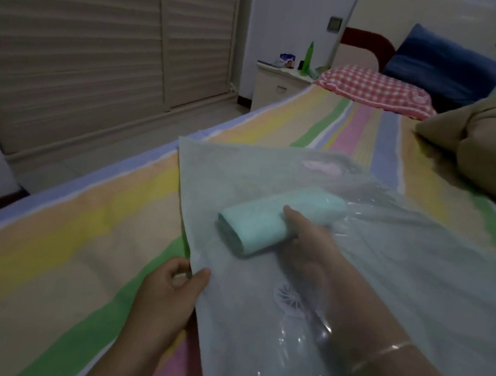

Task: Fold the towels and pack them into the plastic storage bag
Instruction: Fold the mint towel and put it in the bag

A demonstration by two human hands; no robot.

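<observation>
The green towel [270,222] is rolled up into a fat little roll. It lies on the plastic bag [415,286], near the middle of the bag's far half. The right hand [308,242] holds the roll at its near side, with the thumb on top and the fingers curled under it. The hand and arm look a bit misty, as if they are under the clear plastic, but I cannot tell for sure if the towel is inside the bag. A thin bracelet [382,354] is on the right wrist.

The bag is big and flat, partly cloudy and partly shiny and see-through. It has a white round mark [289,296] close to the right arm. A small pink thing [321,167] shows through the plastic at the far end. The left hand [172,288] pinches the bag's left edge between thumb and fingers.

The bag lies on a bed sheet [46,241] with stripes in many colours. Farther up the bed are a red checked pillow [374,89] and a blue pillow [443,65]. A tan quilt [489,148] is bunched up on the right. Beside the bed stands a white night table [276,86] with a green bottle [309,58] on it. Pale sliding doors [103,29] fill the left wall
</observation>
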